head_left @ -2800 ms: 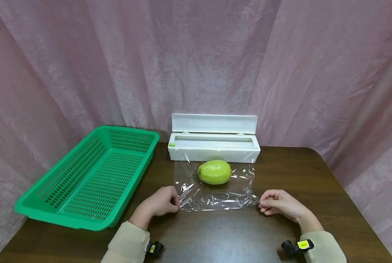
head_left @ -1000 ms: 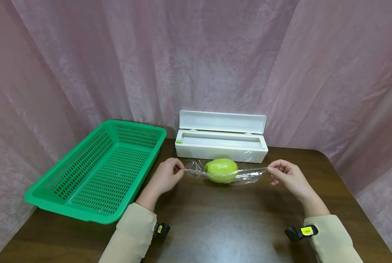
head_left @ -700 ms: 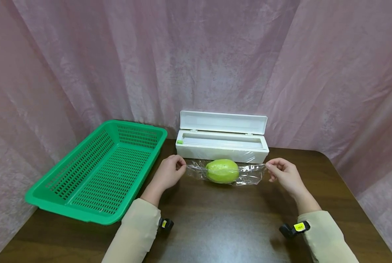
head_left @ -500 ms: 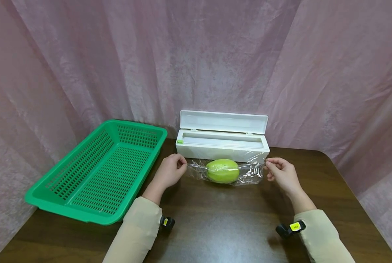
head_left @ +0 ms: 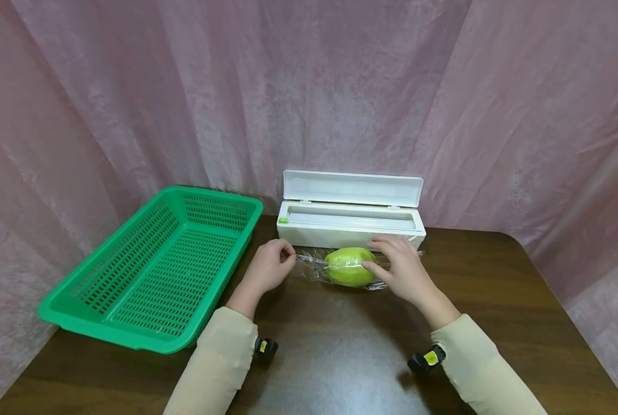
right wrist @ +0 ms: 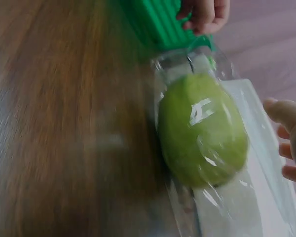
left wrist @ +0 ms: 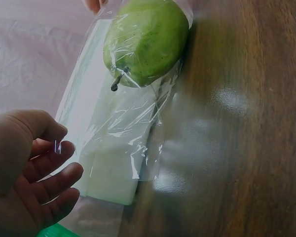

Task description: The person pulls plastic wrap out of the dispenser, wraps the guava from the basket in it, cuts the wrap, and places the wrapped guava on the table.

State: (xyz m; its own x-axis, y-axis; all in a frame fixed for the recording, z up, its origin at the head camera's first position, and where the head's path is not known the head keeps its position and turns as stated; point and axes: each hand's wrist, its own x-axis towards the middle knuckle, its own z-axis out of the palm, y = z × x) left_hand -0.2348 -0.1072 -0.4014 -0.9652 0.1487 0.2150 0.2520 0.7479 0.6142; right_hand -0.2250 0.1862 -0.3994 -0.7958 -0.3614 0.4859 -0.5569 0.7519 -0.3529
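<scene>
In the head view, an oval, yellowish-green fruit (head_left: 346, 267) lies on the tabletop (head_left: 330, 357) just before the white box (head_left: 324, 237), covered by clear film (head_left: 314, 266). The left hand (head_left: 267, 268) pinches the film's left end; the right hand (head_left: 406, 275), fingers spread, holds nothing beside the fruit. The left wrist view shows speckled skin and a short dark stem (left wrist: 118, 81). In the right wrist view, white glints streak the film over the fruit's rounded side.
</scene>
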